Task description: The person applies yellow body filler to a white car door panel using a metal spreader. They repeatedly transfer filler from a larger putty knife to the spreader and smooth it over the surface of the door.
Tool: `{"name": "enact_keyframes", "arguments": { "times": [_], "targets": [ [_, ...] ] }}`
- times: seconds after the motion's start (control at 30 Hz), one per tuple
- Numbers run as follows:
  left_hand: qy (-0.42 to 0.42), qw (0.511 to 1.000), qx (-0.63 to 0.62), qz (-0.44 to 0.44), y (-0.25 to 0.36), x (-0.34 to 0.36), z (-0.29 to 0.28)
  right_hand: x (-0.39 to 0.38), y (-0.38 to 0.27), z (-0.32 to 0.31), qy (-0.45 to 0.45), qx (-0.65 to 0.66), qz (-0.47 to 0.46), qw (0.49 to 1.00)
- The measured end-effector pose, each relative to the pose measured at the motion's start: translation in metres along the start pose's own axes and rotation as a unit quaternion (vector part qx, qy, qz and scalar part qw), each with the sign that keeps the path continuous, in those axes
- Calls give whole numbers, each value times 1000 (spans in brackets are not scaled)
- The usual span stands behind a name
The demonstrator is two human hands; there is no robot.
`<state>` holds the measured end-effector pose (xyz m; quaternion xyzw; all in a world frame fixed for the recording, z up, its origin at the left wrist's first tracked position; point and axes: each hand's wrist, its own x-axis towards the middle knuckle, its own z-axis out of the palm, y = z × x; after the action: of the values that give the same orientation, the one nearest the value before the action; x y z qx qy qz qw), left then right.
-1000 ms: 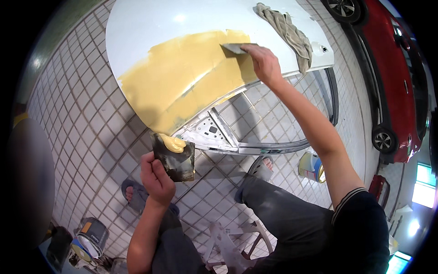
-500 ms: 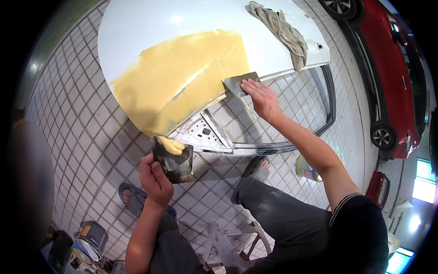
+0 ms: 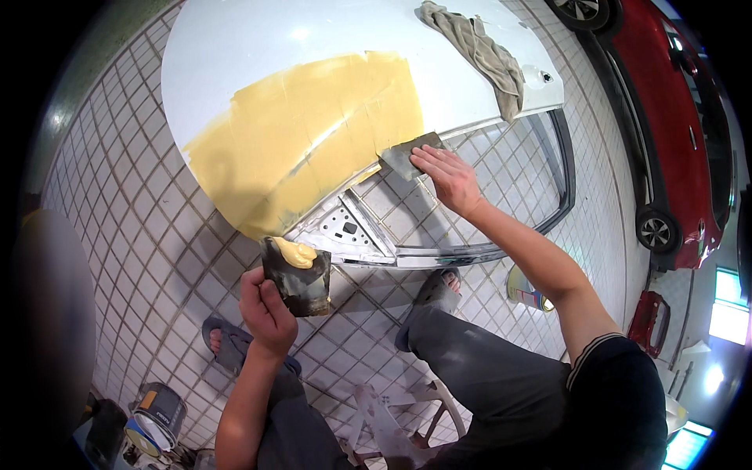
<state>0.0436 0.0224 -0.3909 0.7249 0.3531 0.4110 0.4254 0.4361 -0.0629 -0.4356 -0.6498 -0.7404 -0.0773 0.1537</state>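
A white car door (image 3: 227,47) lies in front of me, with a broad patch of smooth yellow body filler (image 3: 313,117) on its panel. My right hand (image 3: 454,180) grips a thin dark filler spreader (image 3: 406,155), fingers pressed flat along its top. The spreader's left end is at the patch's lower right edge, beside the window opening. Closer to me, my left hand (image 3: 269,313) pinches a dark square spreader (image 3: 298,286) at its left edge. A thick lump of yellow filler (image 3: 294,252) sits on that square's upper part.
A grey rag (image 3: 478,55) is draped over the door's far right. On the tiled floor stand a can (image 3: 529,288) beside my right leg and several containers, including a dark tub (image 3: 160,411), at lower left. A plastic stool (image 3: 392,431) is beneath me. A red car (image 3: 666,117) stands at right.
My right hand and its spreader have shifted slightly toward me, at the edge of the window opening. The left hand still holds the square with filler in nearly the same place.
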Motion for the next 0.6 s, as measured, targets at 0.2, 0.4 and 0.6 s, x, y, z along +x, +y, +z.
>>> {"name": "enact_keyframes", "arguments": {
  "times": [0.2,0.4,0.6],
  "targets": [
    [1,1000,0,-3,1,0,0,1,-2,-3,-2,-7,0,1000],
    [-2,1000,8,1,0,0,-1,1,-3,-3,7,-11,-4,1000],
    [0,1000,4,5,0,1,0,-2,10,-12,68,24,-5,997]
  ]
}}
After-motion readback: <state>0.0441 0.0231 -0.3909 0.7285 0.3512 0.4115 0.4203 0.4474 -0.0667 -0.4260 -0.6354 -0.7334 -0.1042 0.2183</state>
